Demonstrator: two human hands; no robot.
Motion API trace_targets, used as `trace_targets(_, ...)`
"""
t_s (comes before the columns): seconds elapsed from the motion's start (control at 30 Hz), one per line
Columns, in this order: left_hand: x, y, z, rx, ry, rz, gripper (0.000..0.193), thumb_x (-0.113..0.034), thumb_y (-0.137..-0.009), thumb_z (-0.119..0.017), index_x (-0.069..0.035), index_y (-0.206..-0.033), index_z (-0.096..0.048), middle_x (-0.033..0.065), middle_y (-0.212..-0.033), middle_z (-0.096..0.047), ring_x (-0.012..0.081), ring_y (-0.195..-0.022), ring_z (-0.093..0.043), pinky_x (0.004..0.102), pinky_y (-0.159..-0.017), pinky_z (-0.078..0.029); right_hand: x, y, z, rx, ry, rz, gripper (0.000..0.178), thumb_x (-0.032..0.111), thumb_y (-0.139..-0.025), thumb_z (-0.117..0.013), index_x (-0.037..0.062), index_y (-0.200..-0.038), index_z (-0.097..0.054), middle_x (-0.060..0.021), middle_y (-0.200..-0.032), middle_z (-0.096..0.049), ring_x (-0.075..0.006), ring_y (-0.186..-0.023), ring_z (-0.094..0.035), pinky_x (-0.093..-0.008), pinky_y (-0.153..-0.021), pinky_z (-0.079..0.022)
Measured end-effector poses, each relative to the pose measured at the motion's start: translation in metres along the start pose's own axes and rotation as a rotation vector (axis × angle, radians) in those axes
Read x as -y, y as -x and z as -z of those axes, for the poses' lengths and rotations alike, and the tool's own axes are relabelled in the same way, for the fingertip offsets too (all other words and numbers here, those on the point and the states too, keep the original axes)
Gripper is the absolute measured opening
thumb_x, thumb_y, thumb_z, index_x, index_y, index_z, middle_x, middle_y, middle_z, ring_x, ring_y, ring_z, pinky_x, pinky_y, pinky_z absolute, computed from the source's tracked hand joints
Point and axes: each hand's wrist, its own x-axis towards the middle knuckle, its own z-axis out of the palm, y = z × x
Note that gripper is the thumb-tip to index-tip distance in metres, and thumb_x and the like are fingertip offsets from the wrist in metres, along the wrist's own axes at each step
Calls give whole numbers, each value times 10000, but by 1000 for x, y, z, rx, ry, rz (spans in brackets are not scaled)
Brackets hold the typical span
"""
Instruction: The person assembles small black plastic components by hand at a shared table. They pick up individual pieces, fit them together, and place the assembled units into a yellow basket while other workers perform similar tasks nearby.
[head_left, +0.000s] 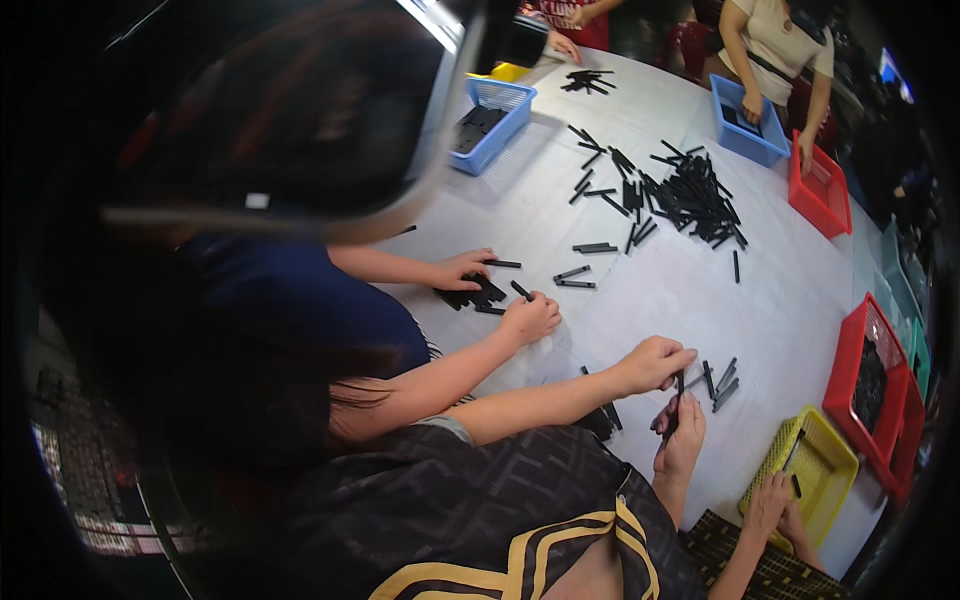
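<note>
In front of my chest, my left hand (652,366) is closed, with thumb and fingers at the upper end of a slim black stick (681,383). Just below it, my right hand (683,436) is closed round the lower part of the same stick; its fingers partly hide it. Several loose sticks (726,385) lie on the white table (640,310) to the right of my hands. A dark bunch of sticks (600,422) sits under my left forearm, partly covered by it.
A large heap of black sticks (695,200) lies at the far middle. At my left, a co-worker's hands (530,318) handle sticks; at my right, another's hands (768,505) reach to a yellow basket (832,490). Red baskets (850,350) and blue baskets (500,140) stand around.
</note>
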Motion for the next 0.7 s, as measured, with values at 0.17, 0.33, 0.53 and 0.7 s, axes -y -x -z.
trace_targets(0.17,53,-26,46,-282,-98,-44,278,-251,-821,-597,1,-706,-579,73,-553,-560,147,-458,-518,315,-476,-424,-16,-4,28,-92,-26,-59,278,272,-923,-455,66,-737,-470,-3,-546,-415,-100,-465,-413,-241,-467,-351)
trace_targets(0.33,73,-25,122,-756,-575,-118,184,-164,-715,-678,-62,-857,-618,77,-645,-589,236,-638,-590,349,-605,-459,-21,-10,69,-392,-118,-18,245,280,-911,-466,76,-778,-489,-1,-532,-425,-100,-467,-419,-247,-463,-351)
trace_targets(0.53,66,-19,153,-836,-883,-3,351,-107,-717,-680,-83,-1057,-596,132,-990,-558,323,-895,-580,400,-757,-473,-32,-23,116,-655,-108,16,195,270,-913,-468,79,-893,-504,3,-578,-438,-98,-464,-391,-243,-458,-340)
trace_targets(0.7,78,-26,156,-840,-984,1,337,-126,-729,-678,-90,-1055,-602,132,-1027,-531,340,-920,-572,413,-772,-472,-39,-24,141,-716,-24,42,176,241,-906,-476,73,-940,-514,2,-593,-438,-89,-469,-382,-223,-439,-324)
